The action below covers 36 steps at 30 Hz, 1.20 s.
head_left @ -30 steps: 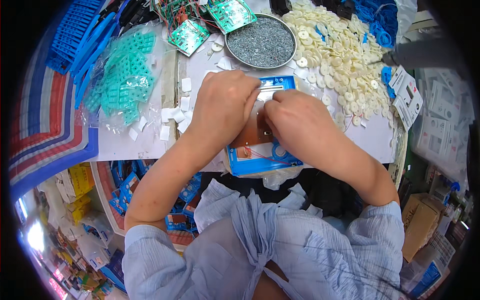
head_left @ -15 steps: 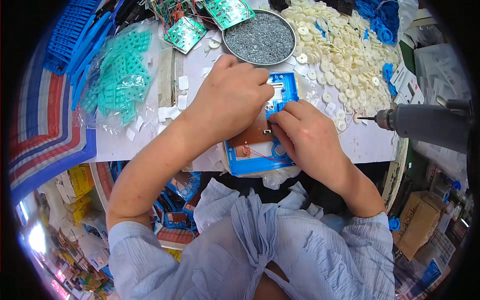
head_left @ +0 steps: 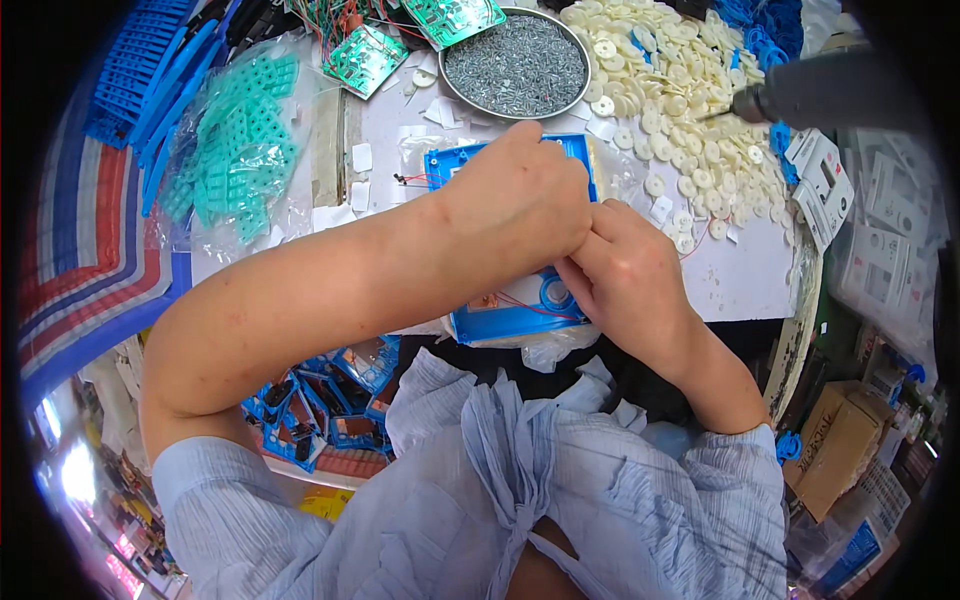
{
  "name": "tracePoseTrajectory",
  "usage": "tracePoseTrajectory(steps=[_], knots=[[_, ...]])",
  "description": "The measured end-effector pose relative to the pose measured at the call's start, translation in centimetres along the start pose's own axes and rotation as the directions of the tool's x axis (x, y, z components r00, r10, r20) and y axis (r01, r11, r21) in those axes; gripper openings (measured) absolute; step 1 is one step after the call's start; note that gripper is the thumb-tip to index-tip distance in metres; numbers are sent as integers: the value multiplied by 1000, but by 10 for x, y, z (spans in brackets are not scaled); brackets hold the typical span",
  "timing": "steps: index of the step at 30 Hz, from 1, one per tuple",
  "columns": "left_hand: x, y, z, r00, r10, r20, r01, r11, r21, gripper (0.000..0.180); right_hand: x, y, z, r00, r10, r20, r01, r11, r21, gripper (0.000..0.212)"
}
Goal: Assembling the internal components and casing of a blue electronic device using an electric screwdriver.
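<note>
A blue plastic case (head_left: 470, 327) lies open on the table in front of me, a brown circuit board and thin red wires showing inside it. My left hand (head_left: 530, 190) is closed over the middle of the case, knuckles up; whatever its fingers hold is hidden. Right against it, my right hand (head_left: 630, 275) is closed too, thumb and fingers bent over the right side of the case. Its fingertips are behind the left hand, so what they grip cannot be made out. Two black-tipped wire ends (head_left: 405, 180) stick out past the case's upper left edge.
A round metal dish of small screws (head_left: 516, 65) stands beyond the case. Cream plastic discs (head_left: 665, 120) are heaped at the right, under a dark electric screwdriver (head_left: 800, 95). At the left lie a bag of green pads (head_left: 245, 150) and blue plastic strips (head_left: 180, 100); green circuit boards (head_left: 365, 60) lie behind.
My left hand has moved right and slightly nearer, up against my right hand, which stays in place. The screwdriver at the right has swung farther away, uncovering white panels.
</note>
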<state>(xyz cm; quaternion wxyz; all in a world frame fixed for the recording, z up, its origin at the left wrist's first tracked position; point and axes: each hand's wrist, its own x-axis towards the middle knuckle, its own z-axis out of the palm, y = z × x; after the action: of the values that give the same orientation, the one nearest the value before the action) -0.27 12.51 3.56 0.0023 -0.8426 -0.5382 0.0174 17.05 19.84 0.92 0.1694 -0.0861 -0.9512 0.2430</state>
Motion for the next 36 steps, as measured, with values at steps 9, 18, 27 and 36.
tracePoseTrajectory(steps=[9, 18, 27, 36], knots=[[31, -29, -10, 971, -143, 191, 178, 967, -180, 17, 1, -5, -2, 996, 72, -43, -73, 997, -20, 16], [43, -35, -19, 916, -182, 357, 273, 936, -223, 14, 20, -7, -14, 997, 37, 64, -14, 944, -329, 15], [20, -51, -6, 948, -134, 288, 224, 926, -305, 11, 29, 8, -7, 996, -56, 67, 71, 965, -253, 14], [7, -51, 3, 976, -120, 182, 179, 915, -361, 12, 26, 22, 12, 996, -41, -74, 40, 999, -15, 13]])
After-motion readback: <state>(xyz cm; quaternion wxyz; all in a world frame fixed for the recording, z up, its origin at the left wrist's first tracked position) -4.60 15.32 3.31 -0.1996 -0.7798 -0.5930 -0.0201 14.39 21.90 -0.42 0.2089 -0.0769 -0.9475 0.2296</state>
